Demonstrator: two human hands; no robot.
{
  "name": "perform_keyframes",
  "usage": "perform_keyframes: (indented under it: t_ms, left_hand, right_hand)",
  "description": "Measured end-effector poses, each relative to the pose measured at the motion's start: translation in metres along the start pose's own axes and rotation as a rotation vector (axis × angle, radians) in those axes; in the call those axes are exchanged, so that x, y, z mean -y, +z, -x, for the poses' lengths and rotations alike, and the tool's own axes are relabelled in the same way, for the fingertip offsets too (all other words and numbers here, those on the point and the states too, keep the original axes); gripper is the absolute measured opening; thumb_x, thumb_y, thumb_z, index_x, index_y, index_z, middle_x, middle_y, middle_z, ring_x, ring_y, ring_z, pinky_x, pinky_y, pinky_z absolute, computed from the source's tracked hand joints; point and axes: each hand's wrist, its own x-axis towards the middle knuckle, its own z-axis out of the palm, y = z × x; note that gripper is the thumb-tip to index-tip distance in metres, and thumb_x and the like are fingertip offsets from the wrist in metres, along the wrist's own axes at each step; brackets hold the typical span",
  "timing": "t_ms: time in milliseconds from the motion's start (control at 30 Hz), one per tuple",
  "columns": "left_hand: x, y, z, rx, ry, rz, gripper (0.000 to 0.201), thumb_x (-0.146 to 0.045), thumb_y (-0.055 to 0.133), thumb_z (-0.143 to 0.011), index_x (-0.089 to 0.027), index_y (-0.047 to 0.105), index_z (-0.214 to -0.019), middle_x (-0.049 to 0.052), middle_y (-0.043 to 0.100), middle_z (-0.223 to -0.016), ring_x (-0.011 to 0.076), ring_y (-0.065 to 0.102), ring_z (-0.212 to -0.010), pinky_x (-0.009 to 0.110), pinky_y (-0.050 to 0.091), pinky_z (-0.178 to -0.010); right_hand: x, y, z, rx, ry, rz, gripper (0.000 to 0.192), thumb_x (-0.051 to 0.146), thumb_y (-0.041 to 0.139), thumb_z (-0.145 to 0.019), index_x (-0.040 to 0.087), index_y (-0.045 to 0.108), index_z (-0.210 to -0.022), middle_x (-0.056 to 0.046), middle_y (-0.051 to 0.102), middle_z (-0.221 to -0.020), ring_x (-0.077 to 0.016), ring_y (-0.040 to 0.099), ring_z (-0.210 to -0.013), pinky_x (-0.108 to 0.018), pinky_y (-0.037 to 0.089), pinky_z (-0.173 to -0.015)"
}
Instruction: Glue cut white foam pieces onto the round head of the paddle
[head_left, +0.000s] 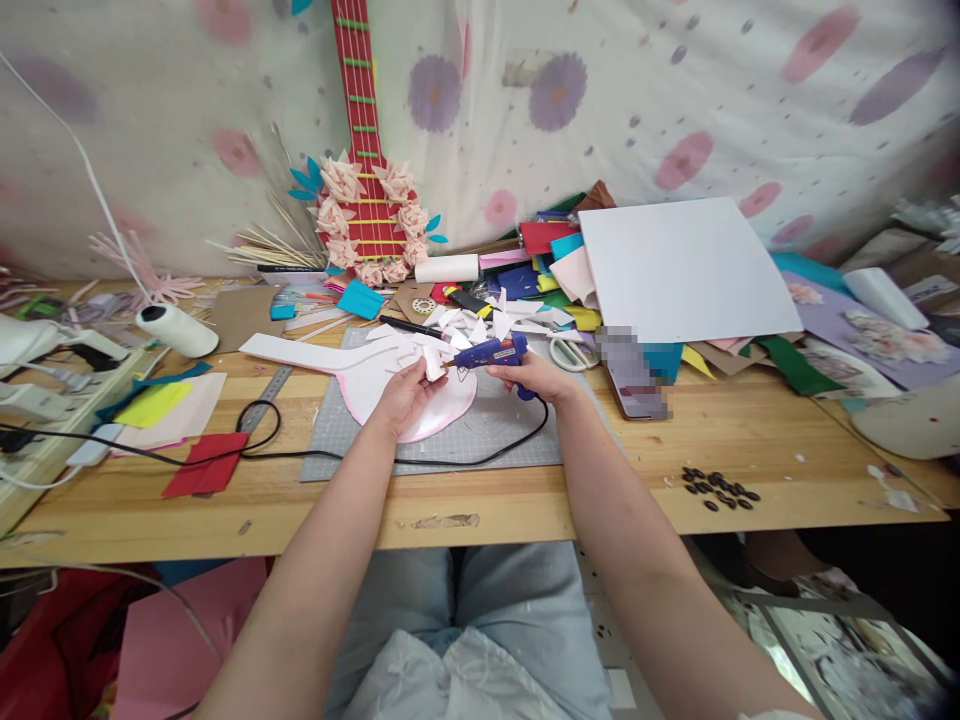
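Note:
My right hand grips a blue hot glue gun, its nozzle pointing left. My left hand pinches a small white foam petal right at the nozzle tip. Both hands hover over a white and pink guitar-shaped foam cutout lying on a grey cutting mat. The gun's black cord loops across the mat and off to the left. More white cut petals lie scattered just behind the gun.
A red foam guitar with pink flowers leans on the back wall. A large white sheet tops a pile of coloured foam at right. Scissors, a metal ruler, a thread spool, dark beads and red foam lie around.

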Motion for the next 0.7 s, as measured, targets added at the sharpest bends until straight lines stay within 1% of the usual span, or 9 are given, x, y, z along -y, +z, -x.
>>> perform_keyframes:
  t_ms: [200, 300, 367, 400, 433, 500, 600, 667, 700]
  left_hand:
    - [0.002, -0.003, 0.000, 0.042, -0.014, -0.023, 0.015, -0.023, 0.061, -0.083, -0.012, 0.068, -0.088, 0.005, 0.069, -0.084, 0.0122, 0.063, -0.079, 0.027, 0.050, -0.080]
    - [0.002, -0.004, -0.001, 0.043, -0.016, -0.028, 0.014, -0.023, 0.064, -0.079, -0.012, 0.068, -0.087, 0.005, 0.069, -0.083, 0.0126, 0.062, -0.078, 0.028, 0.049, -0.079]
    - [0.000, -0.002, -0.002, 0.035, -0.006, -0.070, 0.014, -0.025, 0.067, -0.076, -0.013, 0.068, -0.083, 0.004, 0.068, -0.080, 0.0126, 0.061, -0.076, 0.028, 0.049, -0.079]
    - [-0.002, 0.001, -0.002, 0.032, 0.007, -0.125, 0.015, -0.027, 0.068, -0.074, -0.013, 0.068, -0.080, 0.003, 0.067, -0.076, 0.0125, 0.061, -0.074, 0.028, 0.048, -0.078]
    - [-0.004, 0.004, -0.002, 0.024, 0.027, -0.209, 0.016, -0.028, 0.070, -0.072, -0.014, 0.068, -0.077, 0.003, 0.066, -0.073, 0.0127, 0.060, -0.073, 0.028, 0.047, -0.078]
    - [-0.007, 0.012, 0.000, -0.018, 0.098, -0.462, 0.018, -0.032, 0.071, -0.068, -0.015, 0.069, -0.075, 0.002, 0.064, -0.069, 0.0140, 0.058, -0.071, 0.029, 0.046, -0.075]
    - [-0.009, 0.028, 0.005, -0.086, 0.220, -0.973, 0.018, -0.035, 0.071, -0.065, -0.018, 0.069, -0.071, 0.002, 0.065, -0.068, 0.0179, 0.058, -0.072, 0.030, 0.043, -0.075]
    - [-0.006, 0.038, 0.008, -0.114, 0.244, -1.284, 0.020, -0.038, 0.070, -0.066, -0.018, 0.068, -0.072, 0.004, 0.066, -0.071, 0.0214, 0.059, -0.077, 0.031, 0.042, -0.076]
    - [-0.004, 0.042, 0.008, -0.127, 0.233, -1.407, 0.024, -0.039, 0.069, -0.066, -0.018, 0.068, -0.078, 0.006, 0.067, -0.076, 0.0232, 0.060, -0.081, 0.032, 0.042, -0.077]
  right_hand:
    - [-0.003, 0.001, -0.002, -0.082, -0.010, -0.008, 0.036, 0.050, 0.074, -0.060, 0.019, 0.057, -0.068, 0.003, 0.051, -0.055, -0.0088, 0.045, -0.051, -0.022, 0.037, -0.047]
    - [-0.006, 0.002, -0.005, -0.137, -0.049, -0.092, 0.038, 0.052, 0.074, -0.060, 0.019, 0.056, -0.066, 0.002, 0.054, -0.058, -0.0089, 0.048, -0.053, -0.023, 0.041, -0.049]
    - [-0.009, 0.001, -0.009, -0.211, -0.068, -0.183, 0.040, 0.054, 0.074, -0.059, 0.019, 0.057, -0.067, 0.000, 0.057, -0.062, -0.0093, 0.050, -0.054, -0.023, 0.042, -0.050]
    - [-0.011, -0.001, -0.011, -0.261, -0.069, -0.238, 0.041, 0.055, 0.074, -0.058, 0.019, 0.057, -0.068, 0.000, 0.059, -0.064, -0.0095, 0.050, -0.055, -0.023, 0.043, -0.050]
    - [-0.013, -0.002, -0.013, -0.313, -0.067, -0.295, 0.042, 0.056, 0.074, -0.057, 0.019, 0.057, -0.067, 0.000, 0.059, -0.064, -0.0095, 0.051, -0.054, -0.023, 0.043, -0.049]
    - [-0.018, -0.006, -0.017, -0.401, -0.065, -0.409, 0.044, 0.057, 0.075, -0.055, 0.019, 0.056, -0.064, 0.000, 0.059, -0.062, -0.0086, 0.049, -0.052, -0.022, 0.042, -0.047]
    - [-0.024, -0.012, -0.021, -0.479, -0.069, -0.546, 0.045, 0.058, 0.075, -0.056, 0.019, 0.052, -0.061, 0.002, 0.056, -0.058, -0.0063, 0.044, -0.046, -0.021, 0.040, -0.043]
    - [-0.025, -0.014, -0.023, -0.510, -0.062, -0.602, 0.045, 0.058, 0.074, -0.058, 0.019, 0.050, -0.061, 0.003, 0.054, -0.055, -0.0052, 0.041, -0.043, -0.020, 0.039, -0.041]
    - [-0.025, -0.015, -0.023, -0.520, -0.056, -0.621, 0.046, 0.058, 0.073, -0.058, 0.019, 0.049, -0.060, 0.004, 0.054, -0.055, -0.0048, 0.041, -0.042, -0.020, 0.038, -0.041]
